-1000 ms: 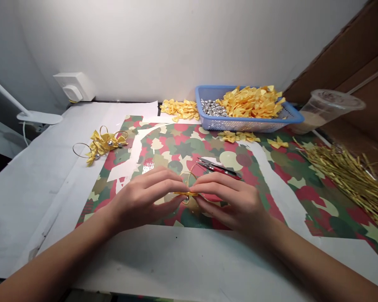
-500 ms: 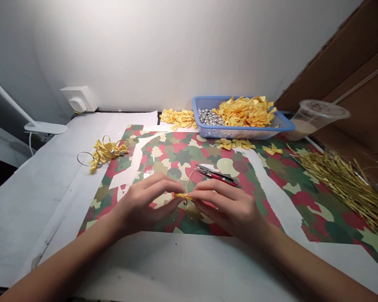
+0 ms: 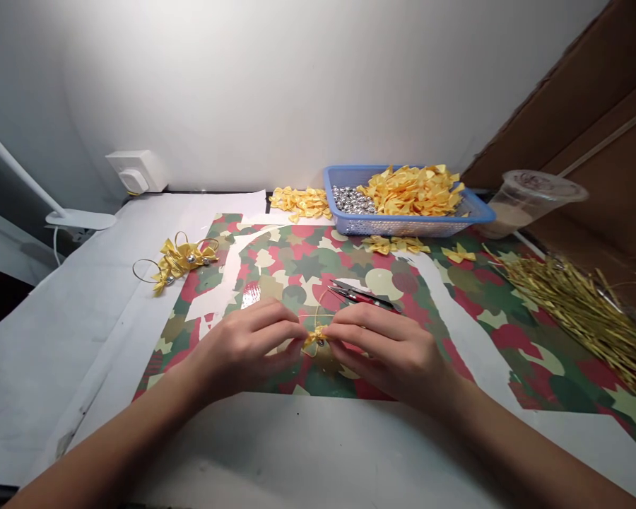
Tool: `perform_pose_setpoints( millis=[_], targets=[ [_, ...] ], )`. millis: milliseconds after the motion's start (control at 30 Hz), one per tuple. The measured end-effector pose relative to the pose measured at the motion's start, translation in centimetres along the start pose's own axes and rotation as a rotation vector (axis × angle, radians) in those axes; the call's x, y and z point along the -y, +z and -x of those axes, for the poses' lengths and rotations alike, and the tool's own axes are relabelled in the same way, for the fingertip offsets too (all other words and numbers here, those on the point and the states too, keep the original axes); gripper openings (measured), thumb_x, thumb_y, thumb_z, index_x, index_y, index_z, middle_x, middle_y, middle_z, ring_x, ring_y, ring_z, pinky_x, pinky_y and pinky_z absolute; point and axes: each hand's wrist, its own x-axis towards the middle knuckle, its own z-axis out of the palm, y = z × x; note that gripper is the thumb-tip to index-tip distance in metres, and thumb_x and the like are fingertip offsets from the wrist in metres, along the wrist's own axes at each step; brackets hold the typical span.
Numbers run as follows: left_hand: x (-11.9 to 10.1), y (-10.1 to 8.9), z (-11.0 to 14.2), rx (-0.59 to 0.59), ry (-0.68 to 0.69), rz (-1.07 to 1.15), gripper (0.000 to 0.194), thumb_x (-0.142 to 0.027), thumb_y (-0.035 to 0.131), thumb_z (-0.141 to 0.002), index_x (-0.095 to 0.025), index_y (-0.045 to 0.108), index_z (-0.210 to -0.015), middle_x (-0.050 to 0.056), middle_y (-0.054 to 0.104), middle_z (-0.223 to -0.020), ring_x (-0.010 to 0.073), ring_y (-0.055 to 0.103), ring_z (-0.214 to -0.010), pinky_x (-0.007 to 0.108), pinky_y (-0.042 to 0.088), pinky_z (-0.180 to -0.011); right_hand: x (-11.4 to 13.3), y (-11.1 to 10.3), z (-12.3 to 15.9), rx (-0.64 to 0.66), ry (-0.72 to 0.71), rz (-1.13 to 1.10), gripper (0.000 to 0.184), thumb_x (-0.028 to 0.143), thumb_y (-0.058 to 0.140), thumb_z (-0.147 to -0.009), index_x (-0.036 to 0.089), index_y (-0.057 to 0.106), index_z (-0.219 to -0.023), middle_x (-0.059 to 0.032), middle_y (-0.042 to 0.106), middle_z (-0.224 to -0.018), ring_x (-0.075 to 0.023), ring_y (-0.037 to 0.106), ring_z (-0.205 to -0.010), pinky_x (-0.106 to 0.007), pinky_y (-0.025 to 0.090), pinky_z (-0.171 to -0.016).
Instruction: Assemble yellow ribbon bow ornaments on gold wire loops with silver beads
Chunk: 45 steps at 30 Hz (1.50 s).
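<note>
A small yellow ribbon bow (image 3: 314,337) with a silver bell (image 3: 321,343) is held low over the patterned sheet. My left hand (image 3: 257,343) pinches its left side, and the fingertips of my right hand (image 3: 386,346) pinch the right side. Thin gold cord (image 3: 319,304) loops up from the bow, and a fine strand runs between the hands. Thread snips (image 3: 363,293) with red handles lie just beyond my right fingers, partly covered by them. Parts of the bow are hidden behind the fingertips.
A blue basket (image 3: 410,225) holds yellow bows and silver bells. More bows (image 3: 301,203) lie beside it. Finished-looking bow-and-bell loops (image 3: 180,261) rest at left. Gold cords (image 3: 577,311) are bundled at right, near a plastic cup (image 3: 514,205). A white lamp base (image 3: 79,219) stands far left.
The bow between my fingers has turned, so more of its yellow ribbon shows. A fine strand now stretches across between my hands, and both hands keep their pinch.
</note>
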Motion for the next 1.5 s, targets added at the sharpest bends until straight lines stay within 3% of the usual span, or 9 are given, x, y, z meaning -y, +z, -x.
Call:
perform_pose_setpoints(
  millis=[233, 500, 767, 1133, 1233, 1333, 1433, 1500],
  targets=[
    [-0.1, -0.1, 0.2, 0.053, 0.058, -0.002, 0.011, -0.002, 0.057, -0.079, -0.013, 0.061, -0.08, 0.005, 0.064, -0.069, 0.0123, 0.056, -0.06, 0.025, 0.054, -0.055, 0.1, 0.1, -0.1, -0.016, 0.017, -0.018, 0.014, 0.002, 0.059, -0.082, 0.014, 0.061, -0.087, -0.0059, 0.067, -0.073, -0.0136, 0.061, -0.067, -0.025, 0.055, -0.062],
    [-0.4, 0.2, 0.1, -0.038, 0.036, -0.061, 0.011, -0.017, 0.066, -0.078, -0.012, 0.065, -0.088, 0.004, 0.062, -0.069, 0.0129, 0.055, -0.06, 0.026, 0.055, -0.053, 0.3, 0.0, -0.1, -0.023, 0.021, -0.037, 0.014, 0.002, 0.059, -0.082, 0.013, 0.061, -0.091, -0.0068, 0.066, -0.075, -0.014, 0.061, -0.067, -0.025, 0.055, -0.06],
    [-0.4, 0.6, 0.3, -0.077, 0.108, -0.122, 0.008, -0.007, 0.062, -0.079, -0.011, 0.063, -0.086, 0.003, 0.061, -0.067, 0.0117, 0.054, -0.06, 0.025, 0.055, -0.055, 0.4, 0.2, 0.0, -0.008, 0.032, -0.03, 0.017, 0.003, 0.058, -0.082, 0.015, 0.061, -0.094, -0.0061, 0.066, -0.076, -0.0138, 0.062, -0.067, -0.025, 0.056, -0.06],
    [0.0, 0.9, 0.8, -0.023, 0.027, -0.054, 0.007, -0.011, 0.06, -0.082, -0.015, 0.062, -0.088, 0.002, 0.063, -0.072, 0.0116, 0.056, -0.062, 0.024, 0.054, -0.055, 0.6, -0.5, -0.6, -0.017, 0.131, -0.287, 0.031, -0.001, 0.044, -0.085, 0.021, 0.058, -0.102, -0.0058, 0.068, -0.093, -0.0154, 0.068, -0.088, -0.03, 0.059, -0.075],
    [-0.2, 0.9, 0.6, -0.01, 0.014, 0.029, 0.006, -0.009, 0.062, -0.081, -0.013, 0.062, -0.086, 0.004, 0.065, -0.073, 0.0121, 0.058, -0.063, 0.025, 0.055, -0.058, 0.5, -0.1, -0.4, -0.085, 0.263, -0.441, 0.03, 0.001, 0.048, -0.085, 0.023, 0.057, -0.103, -0.0054, 0.066, -0.1, -0.017, 0.065, -0.099, -0.035, 0.059, -0.082],
    [-0.6, 0.7, 0.2, -0.049, 0.007, 0.106, 0.007, -0.007, 0.064, -0.079, -0.013, 0.063, -0.083, 0.004, 0.065, -0.07, 0.0118, 0.058, -0.061, 0.025, 0.054, -0.057, 0.4, 0.4, -0.2, -0.149, 0.528, -0.68, 0.027, 0.008, 0.059, -0.084, 0.025, 0.053, -0.105, -0.0042, 0.062, -0.105, -0.0147, 0.068, -0.089, -0.032, 0.062, -0.075],
    [-1.0, 0.4, -0.3, -0.079, -0.012, 0.184, 0.009, -0.004, 0.064, -0.079, -0.013, 0.063, -0.081, 0.003, 0.065, -0.07, 0.0108, 0.057, -0.059, 0.024, 0.053, -0.055, 0.2, 0.4, -0.2, -0.026, 0.686, -0.84, 0.015, 0.016, 0.063, -0.084, 0.021, 0.056, -0.096, -0.0012, 0.063, -0.087, -0.0109, 0.067, -0.07, -0.024, 0.06, -0.062],
    [-1.1, 0.2, -0.5, -0.074, -0.041, 0.24, 0.009, -0.004, 0.065, -0.078, -0.013, 0.064, -0.081, 0.003, 0.066, -0.07, 0.0106, 0.057, -0.059, 0.023, 0.053, -0.055, 0.0, 0.1, -0.2, 0.029, 0.666, -0.845, 0.003, 0.017, 0.061, -0.085, 0.02, 0.061, -0.087, -0.0002, 0.062, -0.076, -0.0107, 0.064, -0.069, -0.022, 0.057, -0.059]
  ],
)
